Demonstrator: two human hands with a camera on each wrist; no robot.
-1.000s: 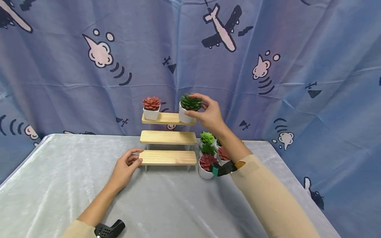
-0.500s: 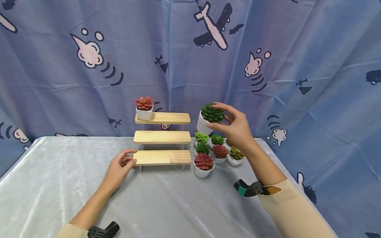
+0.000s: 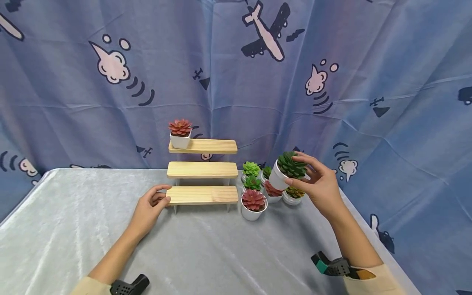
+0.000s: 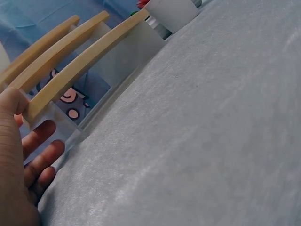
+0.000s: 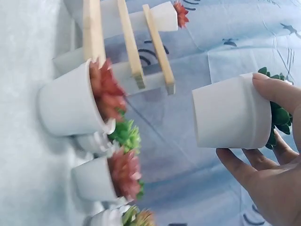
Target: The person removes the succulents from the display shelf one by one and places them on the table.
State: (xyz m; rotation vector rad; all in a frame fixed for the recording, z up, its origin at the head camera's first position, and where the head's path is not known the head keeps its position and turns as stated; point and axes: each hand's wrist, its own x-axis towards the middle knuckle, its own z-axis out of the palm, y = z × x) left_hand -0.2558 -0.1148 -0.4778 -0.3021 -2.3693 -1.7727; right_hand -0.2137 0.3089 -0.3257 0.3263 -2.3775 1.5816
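Observation:
My right hand (image 3: 320, 186) holds a dark green potted succulent (image 3: 280, 175) by its white pot (image 5: 230, 113), thumb on one side and fingers on the other. The pot is tilted in the air above the other succulents at the right. My left hand (image 3: 147, 211) grips the left end of the lowest board of a three-tier wooden shelf (image 3: 200, 195); in the left wrist view the thumb lies against the board's end (image 4: 42, 101), with the other fingers curled beside it. A red succulent in a square white pot (image 3: 180, 141) stands at the left of the top tier.
Several potted succulents stand grouped right of the shelf, including a red one (image 3: 252, 209) in front, a light green one (image 3: 251, 169) behind and a yellowish one (image 3: 293, 196), partly covered by the held pot. A grey-white cloth (image 3: 206, 254) covers the table; a blue printed curtain (image 3: 166, 61) hangs behind.
My right hand has carried the dark green succulent off the top tier, right and downward, over the grouped pots. The left hand stays at the lowest board's end; the head view shifted slightly.

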